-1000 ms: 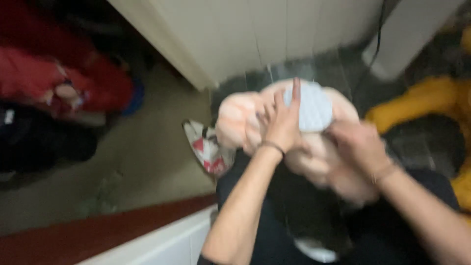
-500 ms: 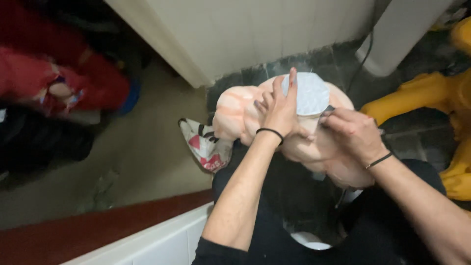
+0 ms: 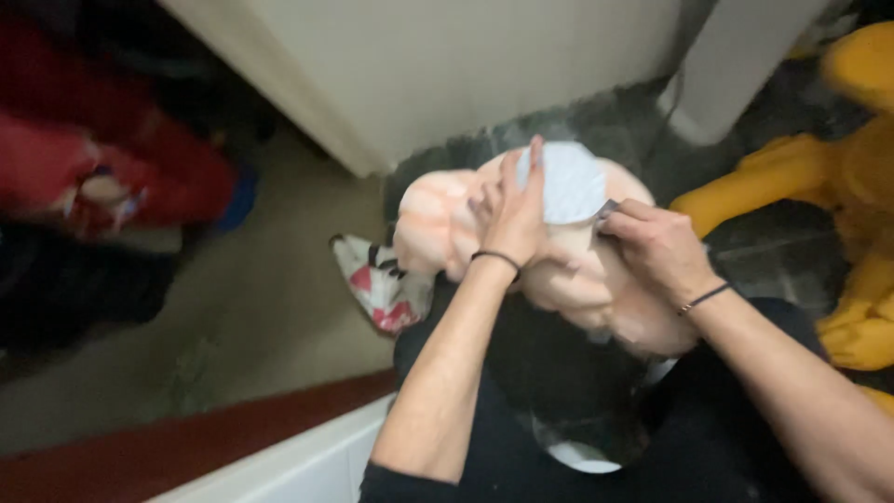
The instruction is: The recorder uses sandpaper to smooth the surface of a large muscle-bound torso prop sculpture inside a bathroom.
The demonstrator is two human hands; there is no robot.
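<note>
Peach soft toy point(image 3: 568, 270) sits on the person's lap, against dark clothes, w/ a pale blue-white quilted patch point(image 3: 566, 182) on its top. Left hand point(image 3: 515, 210) lies flat on the toy, fingers spread narrow and pointing up, fingertips overlapping the patch's left edge. Right hand point(image 3: 656, 247) is curled at the patch's lower right corner, thumb and fingers pinched on something small and grey; can't tell what it is.

Vs 0.5 s ago: both hands in nearly the same spots, left palm still pressed down, right hand still pinching at the patch edge. View has shifted a bit, so the toy sits slightly higher and more centred. Frame is sharper than 1 s ago, when all was blurred.

Edges and room: cream wall panel point(image 3: 438, 74) just beyond the toy, its lower edge near the toy's top. White post point(image 3: 745, 56) stands upper right. Yellow plush point(image 3: 838, 186) crowds the right side, close to the right arm. Red-white bag point(image 3: 382, 284) lies just left of the toy, on beige floor point(image 3: 251, 307), which is open to the left. Red bundle point(image 3: 102, 177) is well apart, far left. White ledge w/ red strip point(image 3: 233, 447) runs along the bottom left, near the left elbow.

Count: 2 hands, 1 dark band on each wrist, 1 peach toy, 1 patch, 1 yellow plush, 1 bag.
</note>
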